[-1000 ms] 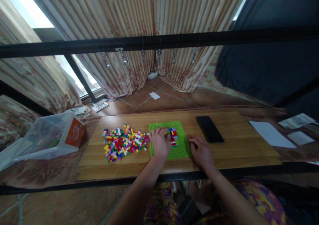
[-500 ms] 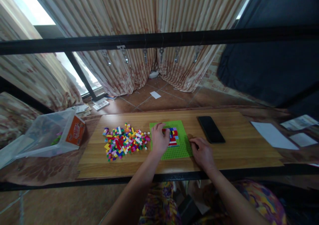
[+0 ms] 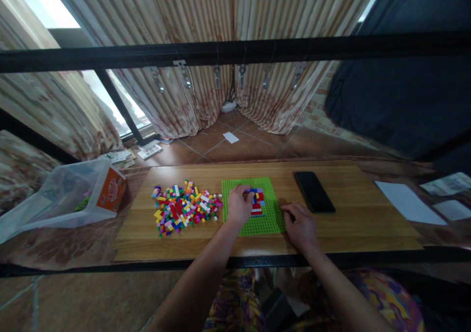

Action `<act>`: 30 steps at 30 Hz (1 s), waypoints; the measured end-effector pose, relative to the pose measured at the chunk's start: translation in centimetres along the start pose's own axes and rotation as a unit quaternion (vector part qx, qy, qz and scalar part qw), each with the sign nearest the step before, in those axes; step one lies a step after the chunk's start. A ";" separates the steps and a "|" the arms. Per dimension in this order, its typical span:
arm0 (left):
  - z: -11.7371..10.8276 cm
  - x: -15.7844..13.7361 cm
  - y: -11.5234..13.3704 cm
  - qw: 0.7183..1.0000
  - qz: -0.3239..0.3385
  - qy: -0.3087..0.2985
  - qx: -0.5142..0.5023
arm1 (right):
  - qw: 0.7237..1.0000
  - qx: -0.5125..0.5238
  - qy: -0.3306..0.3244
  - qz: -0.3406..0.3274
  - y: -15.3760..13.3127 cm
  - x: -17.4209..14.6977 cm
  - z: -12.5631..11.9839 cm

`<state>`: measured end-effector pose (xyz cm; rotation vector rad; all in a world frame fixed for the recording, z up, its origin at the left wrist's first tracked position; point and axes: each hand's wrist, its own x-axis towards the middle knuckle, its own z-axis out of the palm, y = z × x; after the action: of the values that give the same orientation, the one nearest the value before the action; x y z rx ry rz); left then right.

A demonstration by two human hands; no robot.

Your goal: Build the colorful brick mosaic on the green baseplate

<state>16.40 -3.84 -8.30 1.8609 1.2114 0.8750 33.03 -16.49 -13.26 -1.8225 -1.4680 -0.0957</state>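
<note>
A green studded baseplate [image 3: 271, 219] lies on the wooden board. Near its middle sits a flat pattern of red, blue, white and yellow bricks [image 3: 258, 205]. My left hand [image 3: 239, 203] is over the plate, its bent fingers closed at the pattern's upper left edge; whatever they pinch is too small to make out. My right hand [image 3: 300, 224] rests at the plate's right edge with its fingers curled together, and what may be inside is hidden. To the left of the plate, a loose heap of small coloured bricks [image 3: 186, 207] is spread on the board.
A black phone [image 3: 314, 192] lies right of the plate on the wooden board [image 3: 353, 209]. A clear plastic box [image 3: 75, 190] with an orange label stands at the left. White paper [image 3: 410, 202] lies at the right. A black metal bar [image 3: 206, 52] crosses before the curtains.
My left hand has shifted slightly right over the plate, towards the brick pattern. My right hand stays at the plate's edge. The view has moved slightly.
</note>
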 end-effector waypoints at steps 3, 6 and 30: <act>0.0 0.2 -0.4 1.000 0.007 -0.011 -0.021 | 1.000 0.004 -0.001 -0.001 0.1 0.0 0.1; 0.2 0.3 -0.6 0.998 0.029 -0.039 -0.041 | 1.000 0.009 0.005 0.001 0.1 0.0 0.1; -9.8 -9.6 -7.2 0.986 0.083 0.100 0.101 | 0.989 -0.115 -0.074 -0.055 0.9 -0.1 0.5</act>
<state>1.92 -8.67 -10.95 2.1002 1.3208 1.0856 33.61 -16.33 -14.15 -1.9654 -1.7217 -0.1940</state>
